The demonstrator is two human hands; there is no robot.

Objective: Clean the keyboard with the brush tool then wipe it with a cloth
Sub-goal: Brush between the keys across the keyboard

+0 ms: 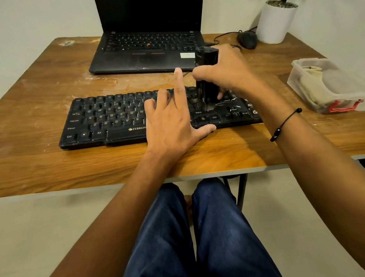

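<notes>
My right hand (226,73) grips the brush (207,75); left hand (171,121) (fingers spread) steadies the keyboard (101,120). Hard scrubbing could pop keycaps.

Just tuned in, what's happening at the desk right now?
A seated person is brushing a black keyboard on a wooden table. The right hand grips the upright black brush tool, bristles down on the keys at the keyboard's right side. The left hand rests flat on the middle of the keyboard, fingers spread. A cloth sits in a clear plastic container to the right, untouched.
</notes>
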